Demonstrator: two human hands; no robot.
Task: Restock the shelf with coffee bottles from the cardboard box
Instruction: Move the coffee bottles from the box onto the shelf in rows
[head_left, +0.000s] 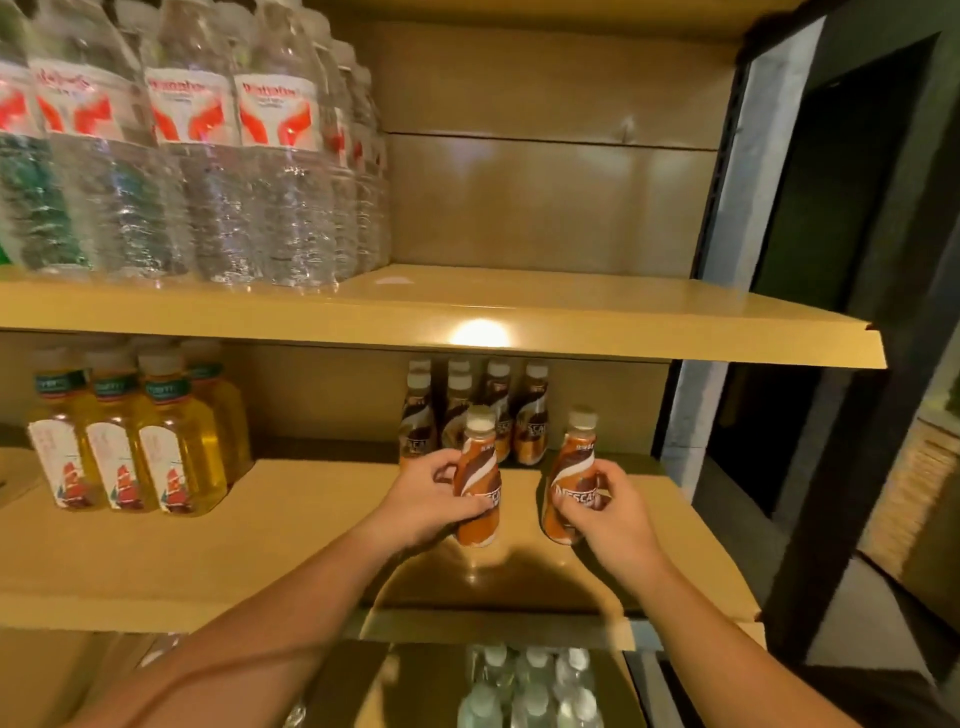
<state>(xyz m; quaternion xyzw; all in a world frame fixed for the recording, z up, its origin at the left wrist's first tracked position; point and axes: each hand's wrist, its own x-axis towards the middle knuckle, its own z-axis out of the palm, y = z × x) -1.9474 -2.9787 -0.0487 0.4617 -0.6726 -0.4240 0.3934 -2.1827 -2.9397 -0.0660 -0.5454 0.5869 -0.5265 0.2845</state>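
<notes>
Placement step. Left hand (434, 501) has its fingers wrapped round a coffee bottle (480, 457); right hand (610, 512) has its fingers curled round a second coffee bottle (576, 457). Both are upright at lower centre of frame, bases on or just above the middle shelf (311, 519); can't tell which. Stocked row (530, 415) sits right behind them, at the shelf's back. Cardboard box not in view. Likely next: slide both back until just beside that row, labels front, let go, fetch more.

Head-worn view, facing forward-down, near shelf (260, 545)
</notes>
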